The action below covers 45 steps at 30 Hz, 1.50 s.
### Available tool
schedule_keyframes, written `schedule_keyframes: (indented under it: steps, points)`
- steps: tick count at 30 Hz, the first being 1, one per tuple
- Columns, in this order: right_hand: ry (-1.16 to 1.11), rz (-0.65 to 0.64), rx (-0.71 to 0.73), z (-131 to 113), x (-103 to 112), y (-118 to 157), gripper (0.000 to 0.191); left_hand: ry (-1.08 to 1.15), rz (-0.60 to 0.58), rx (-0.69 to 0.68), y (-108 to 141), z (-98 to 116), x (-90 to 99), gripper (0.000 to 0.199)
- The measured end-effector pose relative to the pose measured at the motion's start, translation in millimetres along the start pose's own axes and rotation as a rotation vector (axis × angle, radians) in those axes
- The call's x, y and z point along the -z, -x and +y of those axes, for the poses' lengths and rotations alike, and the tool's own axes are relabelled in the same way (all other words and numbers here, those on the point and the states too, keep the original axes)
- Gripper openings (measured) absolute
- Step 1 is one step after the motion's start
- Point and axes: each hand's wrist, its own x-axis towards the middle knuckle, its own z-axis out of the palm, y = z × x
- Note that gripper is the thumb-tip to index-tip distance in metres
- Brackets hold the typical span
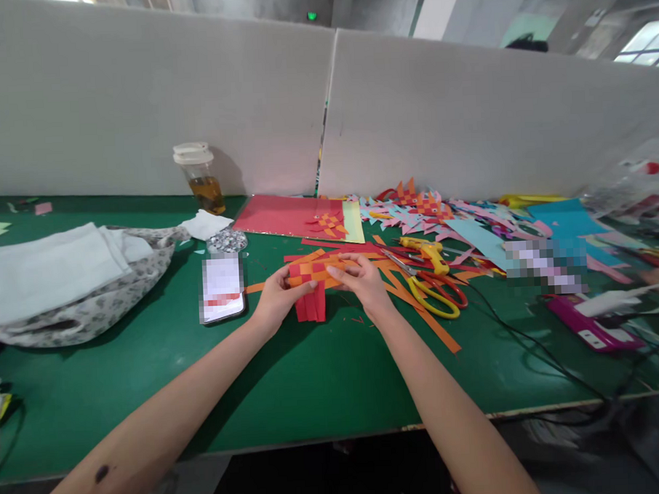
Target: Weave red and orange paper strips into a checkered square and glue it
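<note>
The left hand pinches the left end of a red-and-orange checkered piece of woven paper strips, its thumb on the near face. The right hand pinches the right end of it, thumb in front as well. From my camera I see the piece held over the green tabletop, with red strip ends hanging below it; whether those touch the surface I cannot tell. To the left I have a phone with a pixelated light screen. Just beyond the right hand lie scissors with yellow and red handles and a yellow glue gun, near loose flat orange paper strips. Behind the hands I make out a flat red sheet bearing a small orange-and-red woven fish. Farther back on the left stands a clear lidded cup of amber liquid.
</note>
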Motion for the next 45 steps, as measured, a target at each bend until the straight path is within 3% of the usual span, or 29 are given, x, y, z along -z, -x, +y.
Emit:
schedule_keyframes:
  steps: [4,11,15,20,25,33,40,45]
  points:
    - [0.049,0.031,0.115,0.1,-0.1,0.8,0.042,-0.064,-0.056,0.031,4.2,-0.8,-3.1,0.039]
    - [0.072,-0.001,0.163,-0.1,2.8,-1.3,0.037,-0.144,-0.076,0.148,6.1,3.6,-6.4,0.037]
    - [0.096,-0.062,0.180,0.1,3.1,0.5,0.034,-0.213,-0.035,0.072,3.8,1.3,-3.4,0.033]
    - [0.138,-0.189,0.179,-1.5,2.8,4.8,0.041,-0.223,-0.093,0.027,3.3,-3.2,-1.1,0.028]
    - [0.116,-0.100,0.186,-0.2,2.4,2.0,0.055,-0.179,-0.040,0.097,3.1,-2.2,-1.0,0.032]
    - [0.070,0.043,-0.018,1.1,0.1,-1.9,0.058,-0.125,0.070,0.135,-0.2,-0.9,2.8,0.035]
    - [0.004,-0.112,0.025,0.9,-0.4,3.6,0.057,-0.131,0.048,0.164,1.1,-1.2,0.9,0.032]
    - [0.049,-0.078,0.102,0.8,2.5,3.5,0.055,-0.140,-0.002,0.191,3.2,-2.2,-1.2,0.032]
